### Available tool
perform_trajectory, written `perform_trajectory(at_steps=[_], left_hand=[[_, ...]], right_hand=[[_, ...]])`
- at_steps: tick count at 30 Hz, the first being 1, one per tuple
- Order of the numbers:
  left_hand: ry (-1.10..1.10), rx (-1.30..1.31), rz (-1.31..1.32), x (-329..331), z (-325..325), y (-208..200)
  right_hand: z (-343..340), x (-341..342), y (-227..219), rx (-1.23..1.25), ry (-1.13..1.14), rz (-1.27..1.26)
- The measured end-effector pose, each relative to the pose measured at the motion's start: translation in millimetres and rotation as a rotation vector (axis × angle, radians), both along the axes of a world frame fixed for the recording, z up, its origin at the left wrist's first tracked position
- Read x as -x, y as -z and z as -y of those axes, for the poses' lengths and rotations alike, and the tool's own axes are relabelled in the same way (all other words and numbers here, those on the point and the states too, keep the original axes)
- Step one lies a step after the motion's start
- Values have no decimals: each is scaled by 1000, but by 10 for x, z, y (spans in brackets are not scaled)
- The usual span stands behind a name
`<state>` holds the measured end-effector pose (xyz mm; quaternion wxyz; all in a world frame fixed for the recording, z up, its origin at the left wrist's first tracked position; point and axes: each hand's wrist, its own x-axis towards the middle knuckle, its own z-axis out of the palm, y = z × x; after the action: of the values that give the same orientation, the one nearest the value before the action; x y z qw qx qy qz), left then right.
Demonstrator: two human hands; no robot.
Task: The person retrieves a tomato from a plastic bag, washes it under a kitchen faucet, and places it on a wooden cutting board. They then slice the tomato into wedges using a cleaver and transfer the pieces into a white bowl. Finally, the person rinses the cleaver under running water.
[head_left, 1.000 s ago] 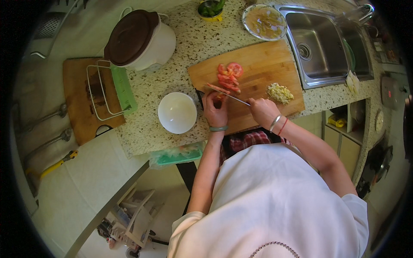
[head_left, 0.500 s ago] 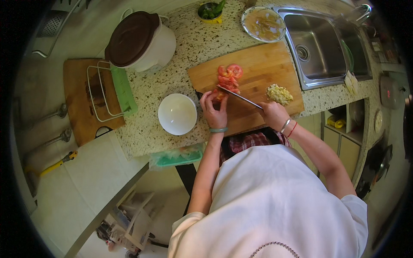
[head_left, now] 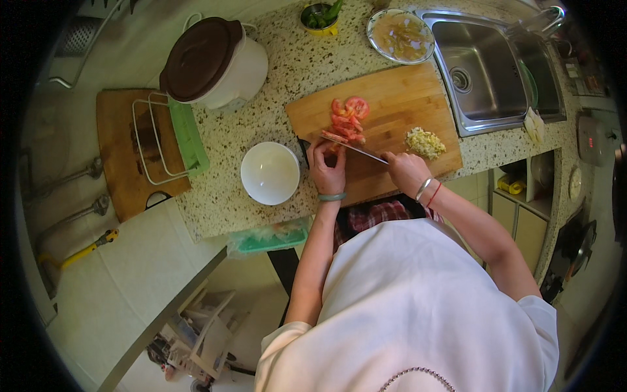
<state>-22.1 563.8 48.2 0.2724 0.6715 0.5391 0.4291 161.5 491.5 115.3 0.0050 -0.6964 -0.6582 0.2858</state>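
On the wooden cutting board (head_left: 392,98) lies a row of red tomato slices (head_left: 347,120). My right hand (head_left: 409,173) is wrapped round the handle of a knife (head_left: 366,153), whose blade slants left across the near end of the slices. Just below the blade, my left hand (head_left: 328,168) has its fingers curled round the remaining tomato piece, which is mostly hidden by fingers and knife. A pile of chopped pale yellow and white bits (head_left: 425,143) rests on the board to the right of the knife.
Left of the board stands a white bowl (head_left: 270,174). Beyond it is a white pot with a brown lid (head_left: 202,60). A plate of soaking strips (head_left: 400,36) and a small cup of green peppers (head_left: 321,17) sit at the back. The steel sink (head_left: 483,72) is at right.
My right hand and the knife have shifted slightly to the left, the blade tip now further over the tomato's left side. My left hand stays at almost the same place.
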Motion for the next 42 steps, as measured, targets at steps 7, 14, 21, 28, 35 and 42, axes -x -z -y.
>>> perform_trajectory(at_steps=[7,14,21,28,35,42], left_hand=[[2,11,21,-4,9,31],[-19,95,86,-13,39,-10],[5,61,45,12,13,-30],[-3,116,14,12,19,-53],[3,-45,-52,30,-17,-46],[-1,8,42,36,5,77]], right_hand=[[-38,-5,-64,-86,32,-19],[47,-49,-320,37,54,-128],[49,-50,-425,41,77,-132],[-143,116,-210,59,13,-69],[-202,165,-59,12,-8,-24],[33,-151,36,76,78,-133]])
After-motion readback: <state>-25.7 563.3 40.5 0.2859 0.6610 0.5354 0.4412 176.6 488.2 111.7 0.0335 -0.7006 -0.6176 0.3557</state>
